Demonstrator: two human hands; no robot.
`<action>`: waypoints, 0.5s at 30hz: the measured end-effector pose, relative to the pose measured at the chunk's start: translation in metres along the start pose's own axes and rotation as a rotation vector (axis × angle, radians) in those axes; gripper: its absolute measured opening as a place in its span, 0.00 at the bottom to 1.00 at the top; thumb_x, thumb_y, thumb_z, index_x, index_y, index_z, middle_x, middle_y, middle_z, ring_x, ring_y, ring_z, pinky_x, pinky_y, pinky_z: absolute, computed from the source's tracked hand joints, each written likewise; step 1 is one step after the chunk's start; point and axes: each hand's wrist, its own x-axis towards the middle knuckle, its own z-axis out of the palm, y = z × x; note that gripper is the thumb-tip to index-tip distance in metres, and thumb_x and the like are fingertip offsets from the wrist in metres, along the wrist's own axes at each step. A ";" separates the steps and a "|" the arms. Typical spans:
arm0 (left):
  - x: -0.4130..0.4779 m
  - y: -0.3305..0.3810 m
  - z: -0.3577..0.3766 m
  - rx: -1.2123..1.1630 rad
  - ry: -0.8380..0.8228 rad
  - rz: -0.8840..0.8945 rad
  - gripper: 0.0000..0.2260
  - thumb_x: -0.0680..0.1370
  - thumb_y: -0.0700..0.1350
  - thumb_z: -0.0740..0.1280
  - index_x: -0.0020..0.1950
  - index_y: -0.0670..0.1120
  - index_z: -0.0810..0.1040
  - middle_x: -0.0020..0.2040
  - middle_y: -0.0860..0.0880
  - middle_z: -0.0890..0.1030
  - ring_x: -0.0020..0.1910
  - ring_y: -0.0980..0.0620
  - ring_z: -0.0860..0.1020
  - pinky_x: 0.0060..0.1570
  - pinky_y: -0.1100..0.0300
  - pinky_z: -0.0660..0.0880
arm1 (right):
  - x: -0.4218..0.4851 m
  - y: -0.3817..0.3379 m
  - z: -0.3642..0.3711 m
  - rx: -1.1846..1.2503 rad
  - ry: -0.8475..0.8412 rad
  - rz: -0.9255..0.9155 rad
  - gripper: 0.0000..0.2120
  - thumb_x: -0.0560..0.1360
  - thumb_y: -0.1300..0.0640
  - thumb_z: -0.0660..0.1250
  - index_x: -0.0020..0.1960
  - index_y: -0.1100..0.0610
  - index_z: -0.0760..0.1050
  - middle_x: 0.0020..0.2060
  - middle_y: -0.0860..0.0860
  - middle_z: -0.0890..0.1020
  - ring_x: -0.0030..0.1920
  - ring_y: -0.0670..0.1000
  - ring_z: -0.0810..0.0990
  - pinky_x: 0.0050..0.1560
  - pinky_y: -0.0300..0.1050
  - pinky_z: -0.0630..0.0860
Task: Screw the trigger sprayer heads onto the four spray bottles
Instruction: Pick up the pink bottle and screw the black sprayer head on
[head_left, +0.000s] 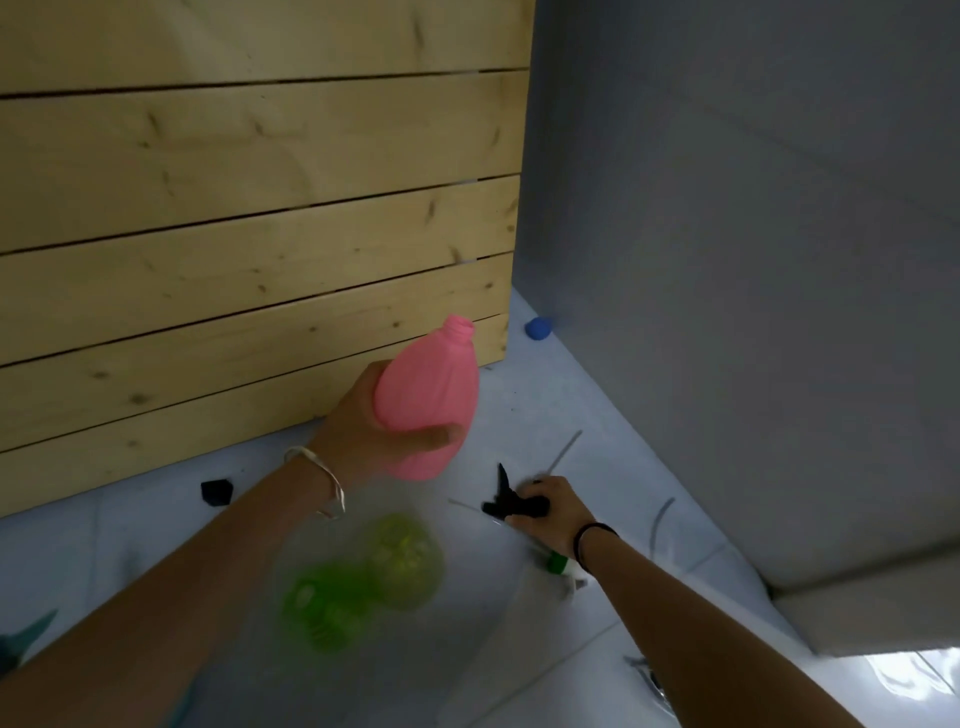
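We see the left hand (363, 431) raised above the white floor (156, 545), its fingers (436, 436) clamped around the lower body of a pink bottle (428, 395) whose open neck tilts up toward the wooden slat wall (234, 234). The right hand (550, 506) rests low on the floor, fingers closed on a black sprayer head (506, 499). Two blurred green bottles (363, 582) lie between the forearms; a green-and-white sprayer head (563, 566) lies just beside the right wrist.
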 end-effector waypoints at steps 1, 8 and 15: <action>0.000 -0.001 0.000 0.004 0.005 0.005 0.47 0.46 0.61 0.80 0.62 0.57 0.66 0.51 0.60 0.74 0.48 0.56 0.76 0.36 0.65 0.72 | -0.001 0.002 0.002 -0.005 0.016 -0.008 0.17 0.70 0.54 0.72 0.53 0.64 0.78 0.58 0.59 0.77 0.62 0.57 0.73 0.67 0.48 0.68; -0.004 0.001 -0.001 0.032 0.023 0.023 0.44 0.45 0.65 0.74 0.59 0.59 0.65 0.49 0.64 0.72 0.45 0.65 0.72 0.35 0.68 0.71 | -0.016 -0.008 -0.010 0.378 0.212 0.021 0.18 0.68 0.64 0.74 0.57 0.63 0.77 0.57 0.59 0.79 0.58 0.57 0.78 0.56 0.40 0.74; -0.034 0.028 -0.010 0.100 -0.044 0.055 0.43 0.46 0.63 0.75 0.60 0.58 0.67 0.53 0.57 0.76 0.49 0.56 0.78 0.39 0.64 0.75 | -0.064 -0.061 -0.076 0.597 0.301 -0.077 0.18 0.66 0.68 0.75 0.55 0.62 0.78 0.46 0.55 0.80 0.37 0.47 0.77 0.32 0.22 0.71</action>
